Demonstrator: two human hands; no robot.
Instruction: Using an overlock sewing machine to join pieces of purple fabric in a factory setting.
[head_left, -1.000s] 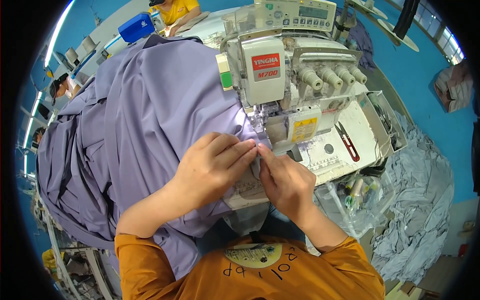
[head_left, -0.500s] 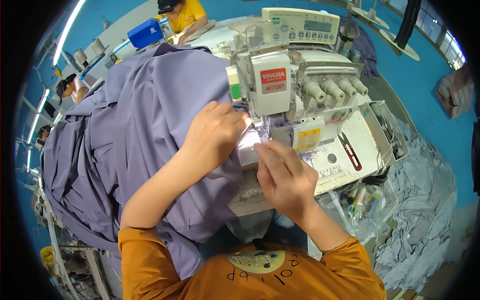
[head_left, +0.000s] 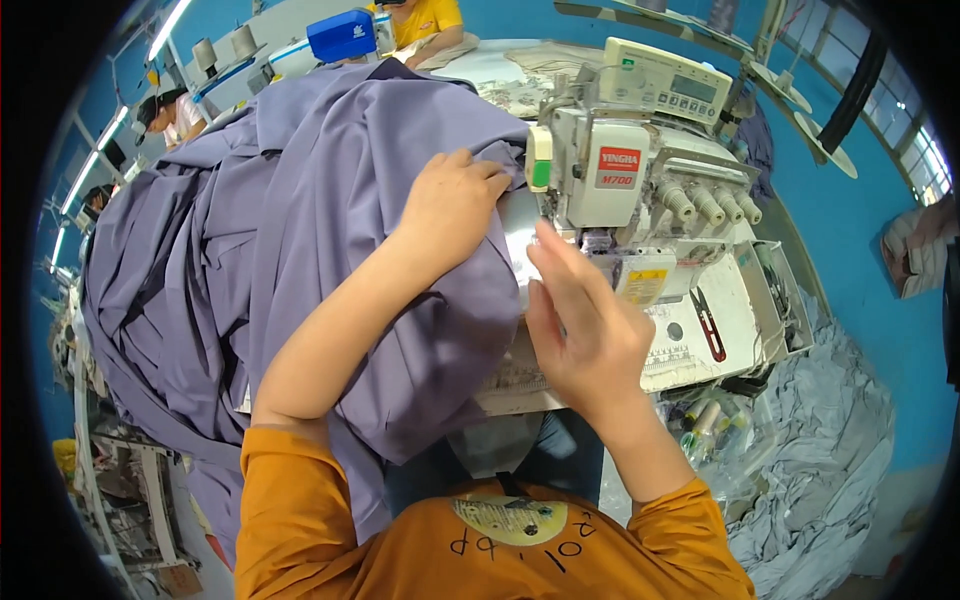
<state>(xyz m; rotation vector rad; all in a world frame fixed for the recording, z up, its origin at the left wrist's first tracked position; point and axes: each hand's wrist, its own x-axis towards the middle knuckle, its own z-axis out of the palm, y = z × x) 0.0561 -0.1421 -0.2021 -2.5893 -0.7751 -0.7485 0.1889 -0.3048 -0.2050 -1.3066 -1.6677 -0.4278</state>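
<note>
Cloth [head_left: 330, 150] spreads toward ten o'clock, beside the sewing machine [head_left: 600, 205] at one. My left hand [head_left: 450, 215] curls over it; whether pinching, I cannot tell. My right hand [head_left: 592, 330] hovers, thumb and fingers apart. I judge this as positioning; next calls for aligning an edge.

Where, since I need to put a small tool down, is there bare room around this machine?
The white machine bed has a bare patch between the red snips and the filled tray. A narrow bright strip shows between the purple cloth and the right hand. It is crowded left, where cloth lies heaped under the left hand, and inside the tray.
</note>
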